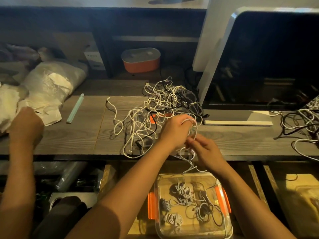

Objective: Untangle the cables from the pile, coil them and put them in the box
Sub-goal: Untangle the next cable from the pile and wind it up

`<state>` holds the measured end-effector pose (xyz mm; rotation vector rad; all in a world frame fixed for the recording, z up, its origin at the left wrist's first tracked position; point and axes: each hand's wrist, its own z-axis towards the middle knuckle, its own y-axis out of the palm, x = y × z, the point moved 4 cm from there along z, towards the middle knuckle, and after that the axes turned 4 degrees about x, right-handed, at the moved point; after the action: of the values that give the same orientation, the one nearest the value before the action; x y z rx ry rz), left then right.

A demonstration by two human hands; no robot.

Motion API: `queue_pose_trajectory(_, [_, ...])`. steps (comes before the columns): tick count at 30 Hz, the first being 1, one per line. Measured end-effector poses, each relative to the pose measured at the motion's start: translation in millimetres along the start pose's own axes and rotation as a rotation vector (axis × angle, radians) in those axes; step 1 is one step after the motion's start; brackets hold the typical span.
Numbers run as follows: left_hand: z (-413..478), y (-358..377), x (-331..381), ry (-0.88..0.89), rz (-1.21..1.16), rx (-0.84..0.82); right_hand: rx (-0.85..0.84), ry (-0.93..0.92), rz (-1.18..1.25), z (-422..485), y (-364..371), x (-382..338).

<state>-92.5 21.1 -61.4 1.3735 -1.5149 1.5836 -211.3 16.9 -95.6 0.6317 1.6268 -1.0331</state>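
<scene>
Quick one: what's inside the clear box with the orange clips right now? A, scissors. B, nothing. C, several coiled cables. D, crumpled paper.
C: the clear box below the desk edge holds several coiled cables, while the left hand and right hand hold a white cable looped above it.

Tangled cables (164,100) lie heaped on the desk (77,135); clear box (189,175) holds coils (182,190).
</scene>
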Motion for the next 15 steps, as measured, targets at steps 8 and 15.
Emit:
queue_pose_trajectory(8, [-8.7, 5.8, -12.5, -0.119, -0.761, -0.335, -0.011, 0.157, -0.013, 5.1, -12.6, -4.5])
queue_pose_trajectory(15, [-2.5, 19.3, -15.5, -0.297, -1.217, -0.081, -0.402, 0.316, -0.241, -5.6, 4.0, -17.5])
